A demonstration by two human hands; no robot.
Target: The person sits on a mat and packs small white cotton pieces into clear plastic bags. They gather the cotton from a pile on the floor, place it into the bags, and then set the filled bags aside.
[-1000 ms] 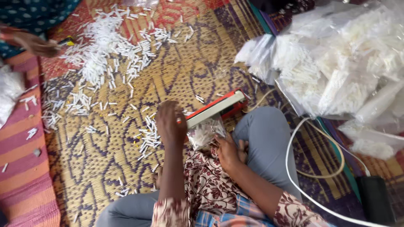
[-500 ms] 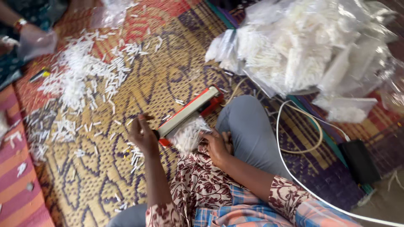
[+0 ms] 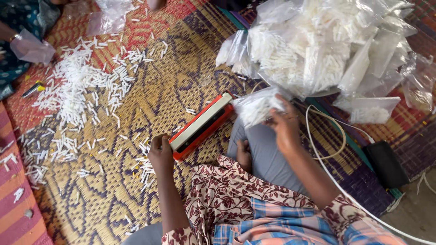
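Note:
A red and white heat sealer (image 3: 202, 125) lies slanted on the woven mat in front of my knees. My left hand (image 3: 160, 154) rests on its near end. My right hand (image 3: 284, 124) holds a small clear bag filled with white sticks (image 3: 256, 106), lifted just right of the sealer's far end. Behind it rises a big pile of filled clear bags (image 3: 327, 50).
Loose white sticks (image 3: 77, 90) are scattered over the mat (image 3: 136, 190) at the left. Another person's arm with a clear bag (image 3: 29, 45) is at the top left. A white cable (image 3: 327, 149) and a black adapter (image 3: 386, 163) lie at the right.
My right hand has lifted the filled bag away from the sealer toward the pile at the right. My left hand stays on the sealer's near end. The view has shifted.

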